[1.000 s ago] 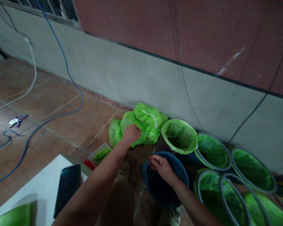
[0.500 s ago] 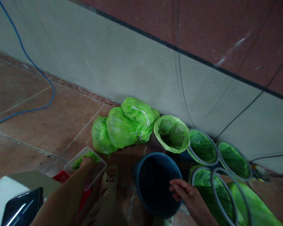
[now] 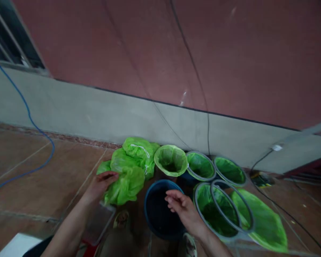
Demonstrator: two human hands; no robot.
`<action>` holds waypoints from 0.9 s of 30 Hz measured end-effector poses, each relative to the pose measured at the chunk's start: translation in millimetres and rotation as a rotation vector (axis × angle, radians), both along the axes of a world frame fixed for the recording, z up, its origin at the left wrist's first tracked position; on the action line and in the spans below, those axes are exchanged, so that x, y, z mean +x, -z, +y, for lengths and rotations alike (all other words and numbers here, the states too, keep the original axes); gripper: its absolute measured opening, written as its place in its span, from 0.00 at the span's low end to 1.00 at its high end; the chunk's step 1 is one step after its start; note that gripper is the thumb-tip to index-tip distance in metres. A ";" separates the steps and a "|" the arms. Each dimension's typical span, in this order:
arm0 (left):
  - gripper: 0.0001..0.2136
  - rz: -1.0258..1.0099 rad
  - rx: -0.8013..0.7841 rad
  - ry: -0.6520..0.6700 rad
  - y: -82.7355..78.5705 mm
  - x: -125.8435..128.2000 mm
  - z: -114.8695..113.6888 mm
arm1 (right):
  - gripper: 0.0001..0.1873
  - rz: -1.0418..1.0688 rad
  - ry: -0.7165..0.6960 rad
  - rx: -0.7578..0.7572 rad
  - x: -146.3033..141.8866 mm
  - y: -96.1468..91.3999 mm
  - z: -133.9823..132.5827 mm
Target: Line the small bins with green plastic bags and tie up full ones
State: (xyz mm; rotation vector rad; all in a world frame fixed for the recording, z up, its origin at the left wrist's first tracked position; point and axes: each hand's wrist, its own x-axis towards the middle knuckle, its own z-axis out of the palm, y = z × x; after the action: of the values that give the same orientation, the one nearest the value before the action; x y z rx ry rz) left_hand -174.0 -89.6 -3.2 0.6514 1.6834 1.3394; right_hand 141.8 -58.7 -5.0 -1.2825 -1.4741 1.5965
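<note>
My left hand point(image 3: 103, 182) is closed on a crumpled green plastic bag point(image 3: 127, 187), which hangs in front of the other green bags by the wall. Below that wrist is a clear plastic tub point(image 3: 97, 223). My right hand point(image 3: 183, 208) is over the right side of a blue bin point(image 3: 163, 233) that shows no liner. Its fingers are curled together, and I see nothing in them. Behind the blue bin stands a bin lined with a pale green bag point(image 3: 171, 150).
Filled green bags point(image 3: 139, 146) lean against the wall. At right are several green-lined bins with grey rims point(image 3: 200, 153), one loose-looking grey ring point(image 3: 250, 210) lying across them. A blue cable point(image 3: 29, 110) runs down at left; a dark cable point(image 3: 283, 214) crosses the right floor.
My left hand has risen from the clear tub with a green bag in it. My right hand remains over the blue bin. The view has tilted up, showing more wall.
</note>
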 end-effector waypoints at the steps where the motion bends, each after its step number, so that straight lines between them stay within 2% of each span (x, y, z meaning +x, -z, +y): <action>1: 0.15 -0.060 0.077 0.009 -18.3 16.8 -2.1 | 0.26 0.018 0.026 0.046 0.9 -10.8 -5.7; 4: 0.15 -0.152 0.226 0.085 -63.7 73.0 -13.3 | 0.32 0.145 0.120 0.097 5.9 -47.7 -23.5; 7: 0.14 -0.201 0.301 0.185 -91.9 128.4 -31.4 | 0.35 0.382 0.187 0.066 11.7 -79.1 -41.5; 11: 0.16 -0.198 0.368 0.360 -108.8 187.0 -59.3 | 0.30 0.589 0.247 0.107 18.3 -99.8 -63.4; 13: 0.22 -0.119 0.391 0.426 -109.7 206.4 -69.1 | 0.27 0.633 0.308 0.138 21.6 -105.0 -73.2; 16: 0.31 0.074 0.384 0.427 -104.7 223.2 -76.3 | 0.26 0.689 0.378 0.166 29.1 -112.2 -84.7; 19: 0.24 0.129 0.366 0.428 -101.2 229.1 -81.0 | 0.23 0.677 0.408 0.218 43.7 -117.2 -88.9; 22: 0.17 -0.062 0.348 0.398 -107.6 227.4 -87.6 | 0.20 0.622 0.546 0.293 67.0 -117.5 -84.0; 27: 0.11 -0.395 0.328 0.113 -128.1 208.6 -93.9 | 0.16 0.626 0.816 0.337 114.5 -113.7 -69.1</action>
State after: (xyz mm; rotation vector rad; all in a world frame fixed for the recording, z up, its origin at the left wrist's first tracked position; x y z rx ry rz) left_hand 34.6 -183.5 124.9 0.6076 1.1099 1.5602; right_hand 256.3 -127.8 108.6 -0.8844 -0.6471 0.9951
